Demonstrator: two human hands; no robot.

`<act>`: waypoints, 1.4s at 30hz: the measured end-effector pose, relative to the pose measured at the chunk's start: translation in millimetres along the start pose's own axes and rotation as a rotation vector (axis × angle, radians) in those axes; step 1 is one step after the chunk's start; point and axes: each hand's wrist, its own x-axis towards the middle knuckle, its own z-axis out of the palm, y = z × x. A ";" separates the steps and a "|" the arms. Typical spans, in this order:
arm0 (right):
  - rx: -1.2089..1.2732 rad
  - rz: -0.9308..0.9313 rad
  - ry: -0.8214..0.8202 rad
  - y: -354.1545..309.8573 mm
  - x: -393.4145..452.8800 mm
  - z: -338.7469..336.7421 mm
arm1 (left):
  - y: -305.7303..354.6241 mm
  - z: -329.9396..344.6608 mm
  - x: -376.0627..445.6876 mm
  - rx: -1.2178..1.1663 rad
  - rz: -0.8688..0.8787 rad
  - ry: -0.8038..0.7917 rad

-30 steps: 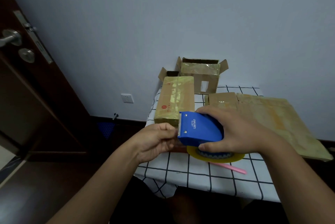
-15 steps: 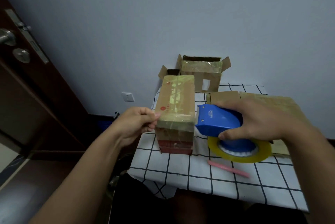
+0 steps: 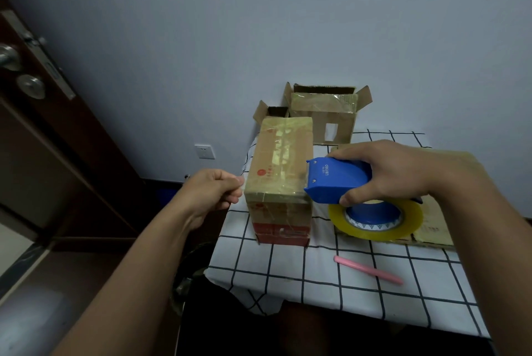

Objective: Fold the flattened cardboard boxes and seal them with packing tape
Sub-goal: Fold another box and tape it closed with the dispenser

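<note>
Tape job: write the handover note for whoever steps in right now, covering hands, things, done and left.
Left hand: pinches the tape end at the left edge of the closed box.
Right hand: grips the blue dispenser with its tape roll, at the box's right edge; tape is stretched across the near end of the box top.
Things: closed box stands on the table; two open boxes behind it; flat cardboard under the right hand; pink pen near the front.
Done: box folded, top already taped.
Left: press down and cut this strip, then fold and seal the flat cardboard.
</note>
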 end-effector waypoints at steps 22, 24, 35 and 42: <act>-0.022 -0.043 -0.040 3.4 15.8 15.6 | -20.8 5.7 13.6 -0.057 -0.100 -0.080; 0.011 -0.055 -0.024 7.3 15.3 21.0 | -22.3 5.9 13.8 -0.050 -0.149 -0.091; 0.088 -0.058 0.003 12.5 14.8 32.4 | -23.8 35.2 -11.1 0.519 0.354 0.437; 0.075 -0.042 0.007 14.1 10.9 30.6 | -12.9 43.3 -24.8 0.582 0.271 0.347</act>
